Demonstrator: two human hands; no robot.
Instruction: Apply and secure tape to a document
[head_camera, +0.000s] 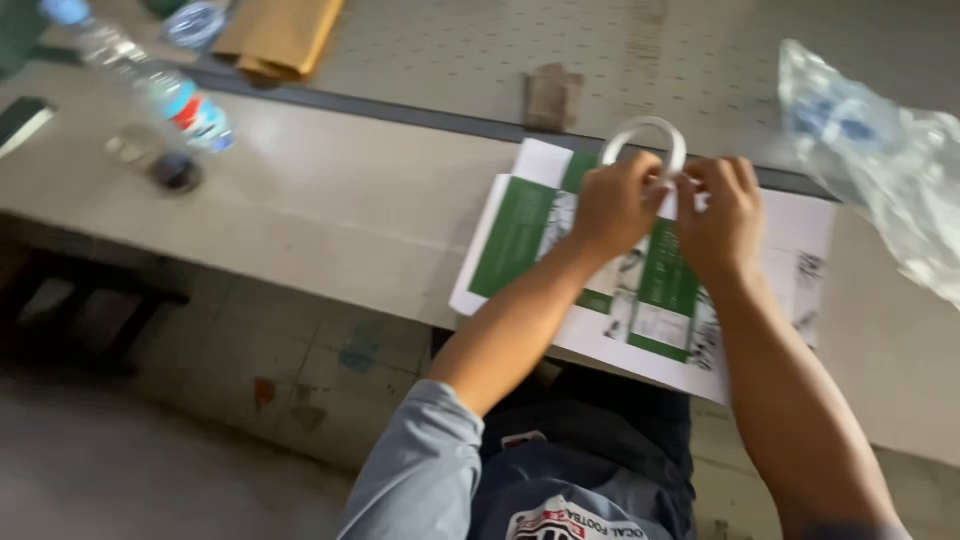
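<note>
- The left hand (612, 205) and right hand (722, 215) meet over a green-and-white printed sheet (520, 235) on the pale surface (330, 200).
- A white tape ring (645, 140) stands at 12 o'clock from the knuckles, with both hands' fingers clamped on its lower edge (blurred).
- A plastic bottle (160, 90) lies well apart at 10 o'clock.
- A crumpled clear bag (880, 160) sits at 3 o'clock.

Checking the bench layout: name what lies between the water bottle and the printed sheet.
Only bare bench top lies between the water bottle and the printed sheet, shown in the head view.
</note>
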